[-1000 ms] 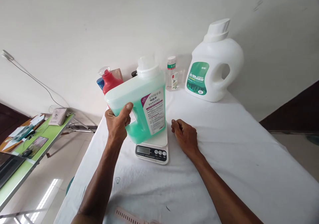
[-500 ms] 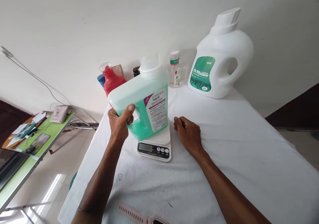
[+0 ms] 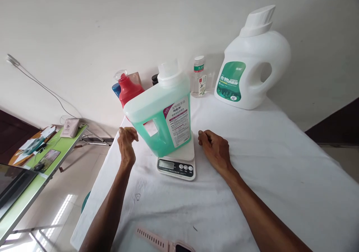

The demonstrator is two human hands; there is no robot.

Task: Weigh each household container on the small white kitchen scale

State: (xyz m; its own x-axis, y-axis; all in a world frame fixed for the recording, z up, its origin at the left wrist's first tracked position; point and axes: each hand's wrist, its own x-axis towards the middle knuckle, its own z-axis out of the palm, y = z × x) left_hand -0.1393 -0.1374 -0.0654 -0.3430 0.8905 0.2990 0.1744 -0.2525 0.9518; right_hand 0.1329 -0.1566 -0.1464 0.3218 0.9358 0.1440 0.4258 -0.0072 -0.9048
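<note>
The counter (image 3: 252, 162), draped in white cloth, carries everything the hands work over. Far beyond the right hand (image 3: 215, 151) stands 1 big white detergent jug (image 3: 252, 72), capped and upright. Between the 2 hands, 1 green detergent jug (image 3: 161, 113) sits on 1 white kitchen scale (image 3: 177, 163), standing free with nobody gripping it; so the placing looks done, and reading the display appears to be what is left, though its digits are too small to make out. The left hand (image 3: 126, 143) hovers just beside the jug's handle side, fingers loosely curled and holding nothing. The right hand rests on the cloth just beside the scale, fingers curled in, also holding nothing. Behind the green jug, beyond the left hand, are 1 red bottle (image 3: 129, 89) and 1 small clear bottle (image 3: 199, 76). Nearest the wrists lies 1 pink watch strap (image 3: 157, 240).
</note>
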